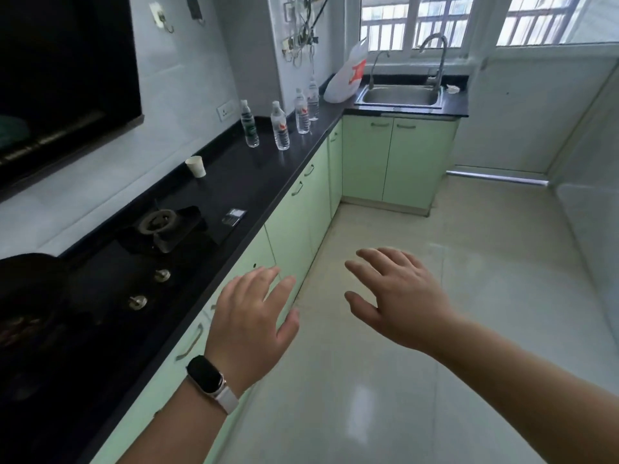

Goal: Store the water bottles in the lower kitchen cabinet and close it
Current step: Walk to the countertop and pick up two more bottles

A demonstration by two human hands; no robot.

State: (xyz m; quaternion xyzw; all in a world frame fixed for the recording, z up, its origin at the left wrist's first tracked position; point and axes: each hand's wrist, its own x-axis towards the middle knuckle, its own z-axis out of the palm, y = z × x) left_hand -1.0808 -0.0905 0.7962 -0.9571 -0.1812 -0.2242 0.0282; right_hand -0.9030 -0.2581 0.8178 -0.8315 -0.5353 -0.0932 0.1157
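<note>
Countertop (254, 182) bears 4 seemingly sealed water bottles (280, 127); left hand (251, 323), right hand (398, 299) spread.

Reaching forward with both bare forearms, palms turned down. Holding the left grip (251, 316) out with fingers straight and close together, thumb out to the side, clasping nothing. Holding the right grip (398, 296) beside it, apart, slightly higher in view, fingers spread and relaxed, likewise clasping nothing.

Bright window (469, 21) daylight, floor (368, 396) glare, warped edges
</note>
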